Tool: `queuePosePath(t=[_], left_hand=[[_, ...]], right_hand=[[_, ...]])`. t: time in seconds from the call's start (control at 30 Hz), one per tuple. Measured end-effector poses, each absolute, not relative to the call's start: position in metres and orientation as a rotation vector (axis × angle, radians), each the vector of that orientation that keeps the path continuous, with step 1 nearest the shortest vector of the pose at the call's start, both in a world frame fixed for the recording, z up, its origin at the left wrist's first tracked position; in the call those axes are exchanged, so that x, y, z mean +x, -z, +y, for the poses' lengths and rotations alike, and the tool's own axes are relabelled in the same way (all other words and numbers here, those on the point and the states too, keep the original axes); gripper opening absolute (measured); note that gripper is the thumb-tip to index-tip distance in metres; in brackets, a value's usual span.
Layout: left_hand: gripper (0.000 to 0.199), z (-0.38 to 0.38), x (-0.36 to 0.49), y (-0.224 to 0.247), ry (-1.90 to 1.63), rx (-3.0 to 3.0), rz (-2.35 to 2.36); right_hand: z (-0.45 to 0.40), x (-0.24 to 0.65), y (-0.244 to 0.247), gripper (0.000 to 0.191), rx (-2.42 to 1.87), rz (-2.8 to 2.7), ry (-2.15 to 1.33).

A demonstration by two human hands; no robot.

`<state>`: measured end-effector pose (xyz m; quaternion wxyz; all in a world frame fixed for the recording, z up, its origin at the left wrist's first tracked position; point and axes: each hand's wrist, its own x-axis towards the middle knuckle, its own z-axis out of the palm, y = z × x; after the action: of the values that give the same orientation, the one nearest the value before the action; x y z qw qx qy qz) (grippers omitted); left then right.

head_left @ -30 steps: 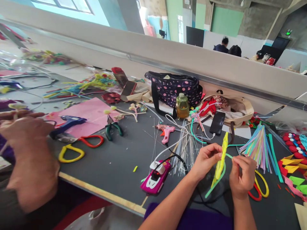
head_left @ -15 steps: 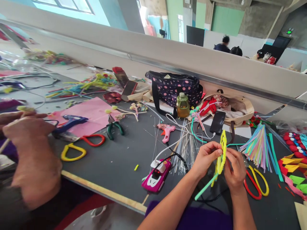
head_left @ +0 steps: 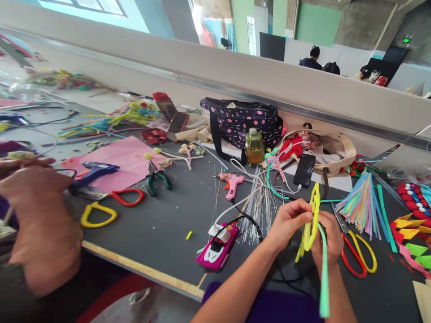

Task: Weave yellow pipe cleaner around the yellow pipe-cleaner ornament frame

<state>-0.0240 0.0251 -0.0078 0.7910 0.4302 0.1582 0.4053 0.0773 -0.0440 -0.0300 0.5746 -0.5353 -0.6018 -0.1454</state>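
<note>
A looped yellow strip piece (head_left: 314, 220) is held upright above the table's front edge. My left hand (head_left: 291, 222) pinches its upper left side between thumb and fingers. On the other side my right hand (head_left: 328, 235) has its fingers curled against the piece. A mint green strip (head_left: 323, 273) arches out beside the right hand and hangs down in front of the wrist. Close to the right hand lie scissors (head_left: 357, 253) with red and yellow handles. A fan of pastel strips (head_left: 362, 204) rests beyond them.
A pink glue gun (head_left: 233, 186), thin wires (head_left: 261, 211) and a magenta power strip (head_left: 218, 246) with cables lie left of my hands. Behind are a bottle (head_left: 255, 146), a dark bag (head_left: 242, 121) and a phone (head_left: 304, 169). Another person's hands (head_left: 37, 184) work at far left.
The mint green strip has swung from pointing down-left below the yellow piece to hanging down on its right, before my right wrist. Both hands stay on the piece.
</note>
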Motion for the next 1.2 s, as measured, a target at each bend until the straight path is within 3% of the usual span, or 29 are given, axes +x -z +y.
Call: queuePosePath(t=[0.43, 0.6, 0.8, 1.03, 1.2], left_hand=[[0.027, 0.027, -0.027, 0.006, -0.87, 0.993, 0.335], [0.027, 0.026, -0.026, 0.007, -0.9, 1.038, 0.336], [0.026, 0.026, -0.026, 0.01, -0.969, 1.18, 0.336], [0.022, 0.026, -0.029, 0.01, -1.033, 1.392, 0.395], [0.018, 0.024, -0.03, 0.008, -1.032, 1.456, 0.417]], right_hand=[[-0.046, 0.075, 0.032, 0.009, -1.379, -1.3, 0.201], [-0.048, 0.073, 0.029, 0.019, -1.502, -1.146, 0.063], [-0.049, 0.07, 0.028, 0.027, -1.478, -0.84, -0.287], [-0.046, 0.067, 0.026, 0.027, -1.163, -0.523, -0.849], [-0.044, 0.067, 0.019, 0.032, -1.1, -0.416, -0.951]])
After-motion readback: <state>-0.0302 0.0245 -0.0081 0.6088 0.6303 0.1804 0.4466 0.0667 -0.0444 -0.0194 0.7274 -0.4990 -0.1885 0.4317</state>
